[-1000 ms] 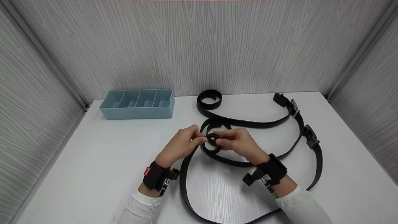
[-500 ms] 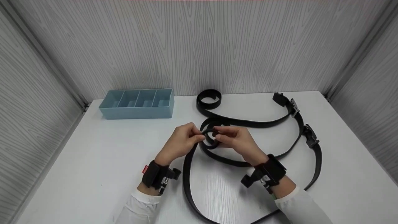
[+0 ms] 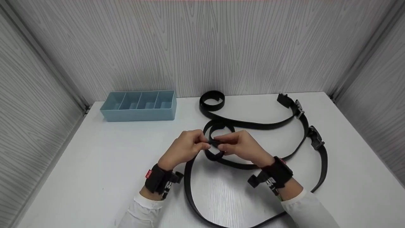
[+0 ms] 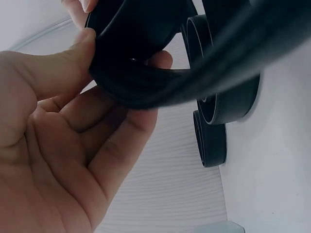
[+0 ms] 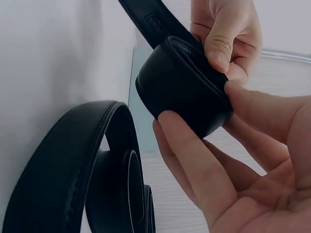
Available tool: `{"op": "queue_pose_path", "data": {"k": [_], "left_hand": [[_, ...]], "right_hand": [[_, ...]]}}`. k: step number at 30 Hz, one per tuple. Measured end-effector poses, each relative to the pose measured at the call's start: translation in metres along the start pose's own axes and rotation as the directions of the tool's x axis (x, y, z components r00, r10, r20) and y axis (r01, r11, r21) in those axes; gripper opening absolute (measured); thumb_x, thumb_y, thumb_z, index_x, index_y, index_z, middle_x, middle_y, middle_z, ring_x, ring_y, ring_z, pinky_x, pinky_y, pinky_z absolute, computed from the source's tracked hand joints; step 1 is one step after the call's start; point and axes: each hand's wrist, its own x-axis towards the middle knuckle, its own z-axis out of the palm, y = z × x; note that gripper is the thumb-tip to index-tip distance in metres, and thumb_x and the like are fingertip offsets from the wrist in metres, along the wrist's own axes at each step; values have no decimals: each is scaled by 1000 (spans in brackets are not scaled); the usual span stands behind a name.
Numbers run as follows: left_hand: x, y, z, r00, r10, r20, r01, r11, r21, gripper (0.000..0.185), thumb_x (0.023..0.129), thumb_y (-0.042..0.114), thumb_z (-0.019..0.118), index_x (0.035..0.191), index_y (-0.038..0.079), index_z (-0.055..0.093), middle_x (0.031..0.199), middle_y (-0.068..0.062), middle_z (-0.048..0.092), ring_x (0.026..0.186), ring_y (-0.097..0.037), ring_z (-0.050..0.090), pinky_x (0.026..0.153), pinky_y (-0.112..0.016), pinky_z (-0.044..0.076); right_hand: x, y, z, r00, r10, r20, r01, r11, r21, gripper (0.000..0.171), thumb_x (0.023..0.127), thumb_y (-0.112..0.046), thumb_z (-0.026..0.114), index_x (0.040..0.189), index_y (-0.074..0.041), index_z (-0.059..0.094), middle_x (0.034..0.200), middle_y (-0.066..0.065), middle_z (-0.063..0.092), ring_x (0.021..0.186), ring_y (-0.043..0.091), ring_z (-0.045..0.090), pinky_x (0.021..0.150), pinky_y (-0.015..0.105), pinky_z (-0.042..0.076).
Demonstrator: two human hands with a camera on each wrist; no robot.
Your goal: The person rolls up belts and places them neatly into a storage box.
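Observation:
Both hands hold the rolled end of a black leather belt (image 5: 184,87) above the white table. My left hand (image 3: 182,148) pinches the strap at the roll's left side between thumb and fingers. On the right side, my right hand (image 3: 244,146) grips the roll with its thumb and fingertips, as the right wrist view shows. From the left hand the rest of this strap (image 3: 189,193) loops toward the front edge and round to a buckle (image 3: 316,138) at right. Just beyond and below the hands lies a second belt's coil (image 3: 215,156), partly covered by them.
A third belt's coil (image 3: 205,107) sits near the back wall, its strap (image 3: 265,126) running right. Another buckle (image 3: 299,110) lies at the back right. A blue tray (image 3: 142,115) with several compartments stands at the back left. Panels (image 3: 202,47) enclose the table.
The hands have shifted only slightly. The held roll, seen as a round ring half a second ago, has tilted and now looks narrow from the head view.

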Motion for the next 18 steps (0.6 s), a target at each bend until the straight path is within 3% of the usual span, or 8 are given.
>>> {"op": "queue_pose_path", "data": {"k": [4, 10, 14, 18], "left_hand": [[1, -1, -1, 998, -52, -22, 50, 996, -74, 15, 96, 16, 78, 89, 8, 68, 89, -1, 73, 67, -12, 49, 60, -27, 38], [2, -2, -2, 990, -127, -54, 119, 984, -130, 17, 95, 21, 79, 93, 9, 67, 88, -1, 72, 71, -13, 53, 65, -30, 41], [3, -4, -1, 991, -121, -54, 113, 984, -136, 15, 96, 19, 78, 96, 8, 68, 82, -2, 70, 68, -12, 53, 63, -30, 41], [3, -5, 0, 994, -92, -62, 82, 987, -137, 14, 96, 16, 78, 93, 7, 68, 78, -7, 70, 64, -11, 50, 59, -28, 38]], "right_hand": [[1, 0, 3, 998, 19, -54, -13, 995, 104, 38, 97, -5, 74, 133, 3, 67, 126, 21, 70, 109, 37, 71, 85, 34, 60], [2, 2, 9, 989, 33, -144, 6, 964, 265, 39, 97, -4, 73, 134, 6, 65, 129, 23, 68, 109, 35, 72, 88, 38, 59], [2, 3, 9, 985, 44, -165, 8, 953, 304, 40, 97, -3, 72, 135, 7, 64, 129, 22, 68, 108, 37, 72, 89, 39, 59], [2, 3, 6, 989, 59, -133, -19, 959, 282, 41, 97, -6, 73, 137, 3, 64, 131, 21, 68, 112, 36, 70, 90, 39, 59]]}}
